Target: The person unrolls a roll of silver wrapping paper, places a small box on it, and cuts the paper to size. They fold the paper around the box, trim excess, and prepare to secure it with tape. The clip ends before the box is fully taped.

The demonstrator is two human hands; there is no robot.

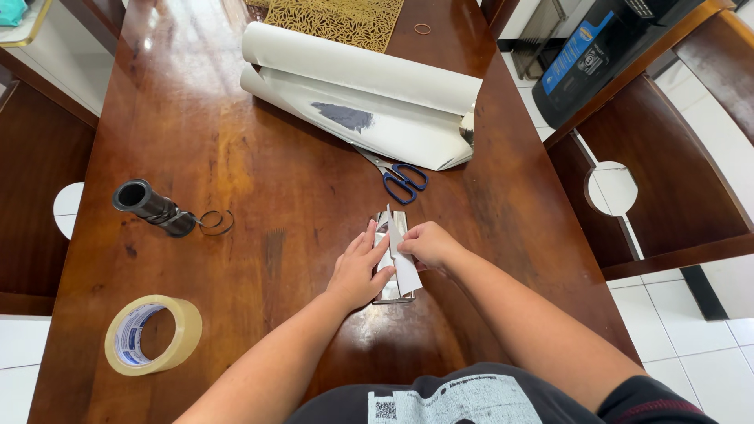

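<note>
White, the narrow folded strip of silver-backed paper (399,263) lies lengthwise away from us on the brown wooden table (236,157); our left hand (357,271) presses flat beside it; our right hand (428,245) pinches its upper edge.

Wooden table (236,141), tape roll (153,335), scissors (400,179), paper roll (361,94)

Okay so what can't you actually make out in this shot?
- Head view: the small item under the left hand and right hand is mostly covered by them and a white paper strip.
- Scissors: blade tips run under the paper roll.
- Gold patterned mat: cut off by the top edge.
</note>
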